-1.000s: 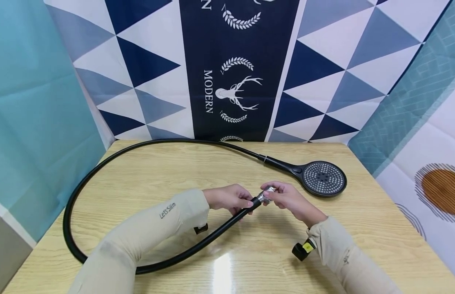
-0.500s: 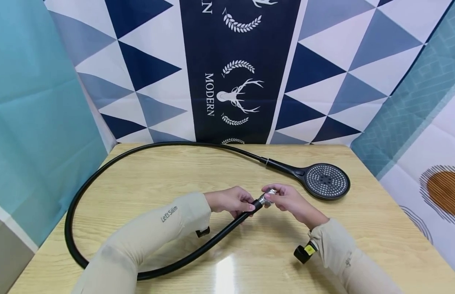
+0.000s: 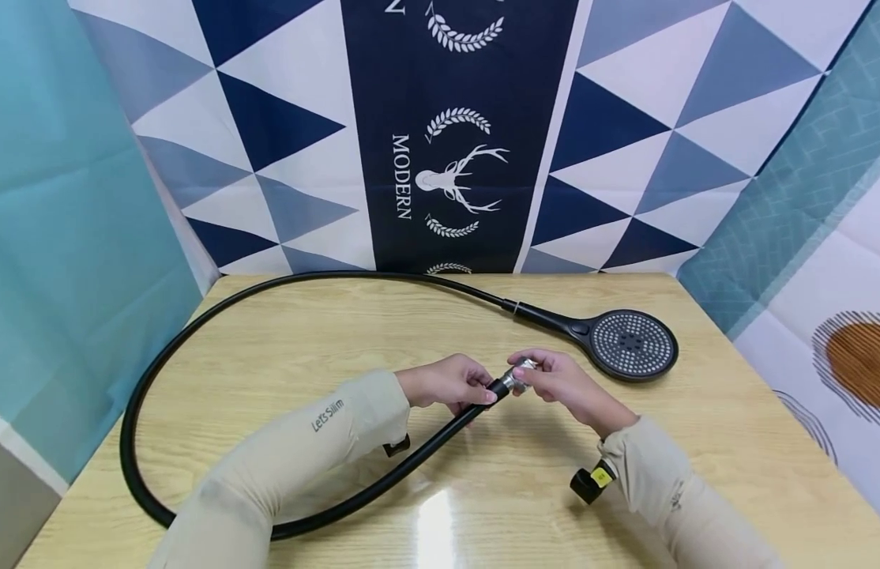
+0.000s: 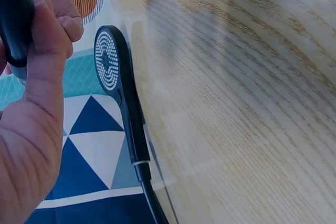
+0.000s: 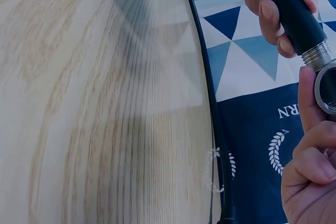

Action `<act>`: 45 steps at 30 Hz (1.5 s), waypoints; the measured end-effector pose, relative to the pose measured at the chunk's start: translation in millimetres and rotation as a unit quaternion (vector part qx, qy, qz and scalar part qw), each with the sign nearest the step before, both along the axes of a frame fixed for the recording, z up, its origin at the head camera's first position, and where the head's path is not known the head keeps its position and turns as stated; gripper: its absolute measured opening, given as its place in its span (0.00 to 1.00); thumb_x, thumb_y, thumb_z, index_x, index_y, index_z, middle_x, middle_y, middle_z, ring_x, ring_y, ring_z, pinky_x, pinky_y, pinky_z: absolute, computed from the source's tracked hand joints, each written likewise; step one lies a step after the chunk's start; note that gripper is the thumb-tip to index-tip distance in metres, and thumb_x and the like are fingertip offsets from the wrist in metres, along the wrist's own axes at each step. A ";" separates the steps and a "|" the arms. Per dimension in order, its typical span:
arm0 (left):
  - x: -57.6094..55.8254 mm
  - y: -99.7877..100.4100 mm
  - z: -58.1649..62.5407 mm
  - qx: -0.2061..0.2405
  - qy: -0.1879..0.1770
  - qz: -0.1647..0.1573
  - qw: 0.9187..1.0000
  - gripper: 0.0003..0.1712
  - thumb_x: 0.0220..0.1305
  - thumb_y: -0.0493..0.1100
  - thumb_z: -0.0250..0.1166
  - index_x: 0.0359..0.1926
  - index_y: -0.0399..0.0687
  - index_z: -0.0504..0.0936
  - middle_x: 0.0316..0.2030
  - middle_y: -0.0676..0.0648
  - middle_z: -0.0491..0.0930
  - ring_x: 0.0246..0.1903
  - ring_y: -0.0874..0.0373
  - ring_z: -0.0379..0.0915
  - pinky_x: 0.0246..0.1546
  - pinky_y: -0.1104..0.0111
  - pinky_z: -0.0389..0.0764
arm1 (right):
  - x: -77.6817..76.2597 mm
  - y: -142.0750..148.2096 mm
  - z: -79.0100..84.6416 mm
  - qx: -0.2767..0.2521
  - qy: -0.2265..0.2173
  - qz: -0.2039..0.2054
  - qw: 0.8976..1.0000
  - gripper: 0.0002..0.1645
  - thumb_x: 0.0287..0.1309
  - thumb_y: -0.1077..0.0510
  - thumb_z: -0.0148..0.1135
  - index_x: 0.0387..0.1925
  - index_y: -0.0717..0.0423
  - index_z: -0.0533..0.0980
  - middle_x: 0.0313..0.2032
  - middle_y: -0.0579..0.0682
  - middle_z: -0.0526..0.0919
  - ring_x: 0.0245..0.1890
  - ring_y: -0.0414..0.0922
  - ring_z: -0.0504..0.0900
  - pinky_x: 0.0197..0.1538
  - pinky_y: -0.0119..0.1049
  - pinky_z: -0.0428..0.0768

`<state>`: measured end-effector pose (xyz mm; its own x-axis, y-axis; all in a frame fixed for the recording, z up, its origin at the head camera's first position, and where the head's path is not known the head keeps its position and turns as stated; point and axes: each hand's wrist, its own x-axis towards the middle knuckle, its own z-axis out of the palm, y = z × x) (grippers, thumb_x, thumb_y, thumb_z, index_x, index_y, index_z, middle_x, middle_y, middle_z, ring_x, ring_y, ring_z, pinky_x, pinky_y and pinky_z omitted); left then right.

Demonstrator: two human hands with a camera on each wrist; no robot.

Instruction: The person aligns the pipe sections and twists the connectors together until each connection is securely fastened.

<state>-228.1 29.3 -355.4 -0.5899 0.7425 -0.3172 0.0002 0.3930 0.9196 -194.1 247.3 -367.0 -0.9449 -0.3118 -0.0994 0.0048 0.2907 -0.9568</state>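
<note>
My left hand (image 3: pixel 450 381) grips the end of a black shower hose (image 3: pixel 415 458), fingers below and thumb on top. A silver metal pipe fitting (image 3: pixel 523 373) sits at that end, and my right hand (image 3: pixel 559 385) pinches it between thumb and fingers. The right wrist view shows silver threads (image 5: pixel 316 55) between the hose's black end sleeve (image 5: pixel 296 20) and the fitting's round, open rim (image 5: pixel 319 94). Part of the fitting is cut off by that frame's edge. On the table behind my hands lies the black shower head (image 3: pixel 630 344), face up, joined to the hose's other end.
The hose loops widely over the left side of the wooden table (image 3: pixel 326 340) and passes under my left sleeve (image 3: pixel 291 450). Patterned cloth (image 3: pixel 298 126) hangs behind the table, with more cloth at both sides. A black wrist camera (image 3: pixel 589 484) hangs below my right wrist.
The head view shifts slightly. Both hands keep their hold on the hose end and the fitting, with hardly any visible movement between them.
</note>
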 end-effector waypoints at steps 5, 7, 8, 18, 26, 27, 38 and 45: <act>0.2 -3.5 1.5 0.005 -0.016 -0.007 1.000 0.13 0.70 0.34 0.55 0.49 0.27 0.77 0.29 0.46 0.77 0.27 0.45 0.80 0.28 0.67 0.81 | 0.8 -0.4 2.6 -0.001 -0.009 0.000 1.000 0.23 0.67 0.59 0.55 0.55 0.74 0.67 0.27 0.47 0.82 0.16 0.36 0.59 0.24 0.28 0.58; -0.1 -4.2 3.0 0.009 -0.014 -0.010 1.000 0.14 0.72 0.34 0.53 0.50 0.28 0.77 0.32 0.44 0.80 0.33 0.40 0.80 0.30 0.66 0.81 | 1.5 0.2 4.1 0.001 -0.006 -0.005 1.000 0.23 0.67 0.59 0.56 0.55 0.73 0.67 0.27 0.47 0.82 0.17 0.36 0.59 0.24 0.28 0.59; -0.1 -4.5 3.9 0.011 -0.013 -0.013 1.000 0.14 0.72 0.34 0.52 0.51 0.28 0.77 0.34 0.43 0.81 0.35 0.38 0.80 0.31 0.65 0.82 | 1.9 0.5 4.8 0.002 -0.005 -0.008 1.000 0.23 0.67 0.59 0.56 0.55 0.73 0.67 0.26 0.47 0.82 0.17 0.36 0.59 0.24 0.28 0.59; 3.5 -3.0 7.3 0.005 -0.021 -0.021 1.000 0.13 0.71 0.33 0.52 0.51 0.26 0.75 0.32 0.44 0.80 0.37 0.35 0.80 0.34 0.62 0.83 | 7.4 1.7 4.1 -0.007 -0.001 -0.004 1.000 0.23 0.66 0.62 0.54 0.55 0.77 0.65 0.25 0.44 0.83 0.16 0.35 0.59 0.24 0.27 0.58; 2.1 -0.3 8.4 0.004 -0.010 -0.020 1.000 0.13 0.71 0.33 0.53 0.50 0.26 0.76 0.31 0.43 0.78 0.38 0.35 0.79 0.33 0.62 0.83 | 5.4 3.7 4.0 -0.013 0.006 -0.007 1.000 0.22 0.67 0.61 0.53 0.54 0.75 0.67 0.25 0.45 0.82 0.15 0.35 0.58 0.23 0.27 0.58; 2.2 0.1 8.3 0.003 -0.011 -0.018 1.000 0.13 0.71 0.33 0.53 0.50 0.26 0.76 0.30 0.44 0.78 0.38 0.35 0.79 0.33 0.62 0.83 | 5.4 3.9 3.8 -0.015 0.003 -0.008 1.000 0.21 0.67 0.61 0.53 0.54 0.74 0.67 0.25 0.45 0.82 0.15 0.35 0.58 0.23 0.27 0.58; 3.0 -0.4 10.0 -0.008 -0.008 -0.003 1.000 0.14 0.70 0.32 0.54 0.52 0.27 0.76 0.31 0.46 0.76 0.36 0.36 0.80 0.32 0.62 0.83 | 7.9 0.7 5.5 -0.015 -0.005 -0.011 1.000 0.22 0.67 0.60 0.53 0.55 0.74 0.67 0.26 0.44 0.82 0.15 0.35 0.58 0.23 0.27 0.57; 3.1 -0.4 9.8 -0.001 -0.014 0.002 1.000 0.14 0.70 0.32 0.55 0.52 0.27 0.75 0.30 0.46 0.76 0.22 0.54 0.77 0.30 0.63 0.82 | 9.2 -1.1 7.3 -0.024 0.001 -0.009 1.000 0.21 0.68 0.60 0.53 0.54 0.74 0.68 0.25 0.45 0.82 0.15 0.34 0.58 0.22 0.28 0.57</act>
<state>-225.0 28.9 -345.6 -0.5835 0.7396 -0.3353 -0.0271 0.3949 0.9183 -184.9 246.2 -359.7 -0.9505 -0.2995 -0.0833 0.0079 0.2447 -0.9696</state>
